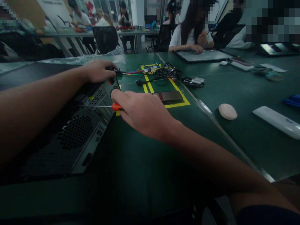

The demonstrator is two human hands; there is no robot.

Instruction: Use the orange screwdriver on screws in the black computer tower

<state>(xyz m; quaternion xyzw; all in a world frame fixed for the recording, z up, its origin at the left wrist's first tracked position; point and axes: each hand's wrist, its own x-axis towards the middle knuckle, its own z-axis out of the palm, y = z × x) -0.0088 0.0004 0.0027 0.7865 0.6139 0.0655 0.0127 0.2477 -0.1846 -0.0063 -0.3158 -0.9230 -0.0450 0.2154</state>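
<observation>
A black computer case (93, 150) lies at my left on the green table, its back panel with fan grille and ports facing me. My right hand (142, 112) is closed round a screwdriver (116, 107) with an orange handle. The thin shaft points left, and its tip meets the dark area near the panel's upper slots; the exact contact point cannot be made out. My left hand (99, 71) rests at the far upper corner of the case, fingers bent over its edge. Coloured wires (131, 74) run out beside those fingers.
Past my right hand lie a dark flat box (171, 96) inside yellow tape (185, 101) and a tangle of black cables (167, 72). Farther right are a pale mouse (227, 111) and a white elongated object (277, 121). A person (192, 37) sits across the table.
</observation>
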